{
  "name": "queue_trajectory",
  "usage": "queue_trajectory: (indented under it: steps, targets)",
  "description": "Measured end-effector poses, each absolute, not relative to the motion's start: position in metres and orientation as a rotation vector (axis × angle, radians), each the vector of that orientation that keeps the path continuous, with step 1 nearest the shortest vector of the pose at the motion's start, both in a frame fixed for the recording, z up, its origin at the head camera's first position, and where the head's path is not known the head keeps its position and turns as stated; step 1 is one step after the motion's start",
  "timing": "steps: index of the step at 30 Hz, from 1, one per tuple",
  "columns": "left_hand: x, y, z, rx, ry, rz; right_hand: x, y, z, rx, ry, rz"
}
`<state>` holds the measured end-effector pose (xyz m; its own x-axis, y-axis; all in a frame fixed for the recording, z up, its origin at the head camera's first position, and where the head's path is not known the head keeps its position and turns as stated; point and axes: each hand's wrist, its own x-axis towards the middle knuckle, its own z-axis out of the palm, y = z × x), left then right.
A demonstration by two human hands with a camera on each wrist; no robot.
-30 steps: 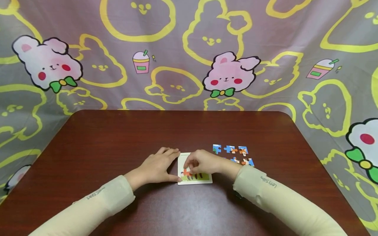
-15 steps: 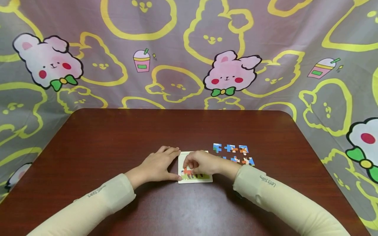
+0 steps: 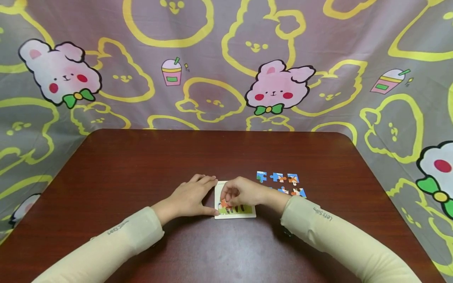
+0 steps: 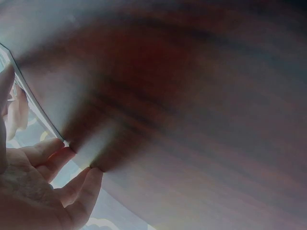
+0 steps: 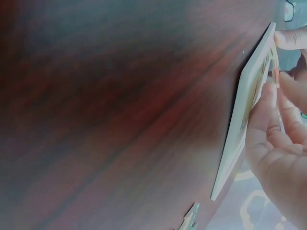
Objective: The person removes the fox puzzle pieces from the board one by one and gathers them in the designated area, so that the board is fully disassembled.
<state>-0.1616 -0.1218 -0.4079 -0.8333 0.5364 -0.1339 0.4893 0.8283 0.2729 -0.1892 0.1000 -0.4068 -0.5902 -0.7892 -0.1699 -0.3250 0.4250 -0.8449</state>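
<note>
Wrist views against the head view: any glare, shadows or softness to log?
Head view: fairly clear, with a pale glare patch on the near part of the table; left wrist view: dim and hazy, dark shadow-like streaks running across the table from the left hand; right wrist view: hazy too, table grain soft, the puzzle board seen at a steep slant.

We are holding both arms (image 3: 95, 249) angled inward, our left hand (image 3: 187, 198) resting spread, thumb (image 3: 210, 211) apart from fingers (image 3: 206, 181), our right hand (image 3: 245, 192) pinching with fingers curled.
</note>
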Motion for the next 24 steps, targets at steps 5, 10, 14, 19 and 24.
queue_trajectory:
  steps: [5, 10, 14, 19, 24]
  targets:
    - [-0.1621, -0.1221, -0.4077, 0.800, 2.800, 0.344, -0.1886, 0.0993, -0.4071, -0.919, 2.075, -1.122]
    - [-0.1621, -0.1214, -0.4077, 0.814, 2.798, 0.356, -0.1865, 0.0986, -0.4056, -0.904, 2.072, -1.132]
    - [-0.1619, -0.1214, -0.4078, 0.814, 2.799, 0.353, -0.1862, 0.0989, -0.4050, -0.902, 2.092, -1.134]
    - [-0.1611, -0.1221, -0.4074, 0.802, 2.798, 0.346, -0.1868, 0.0999, -0.4059, -0.893, 2.079, -1.172]
    - [-0.1614, -0.1217, -0.4073, 0.805, 2.797, 0.353, -0.1874, 0.1019, -0.4071, -0.862, 2.049, -1.218]
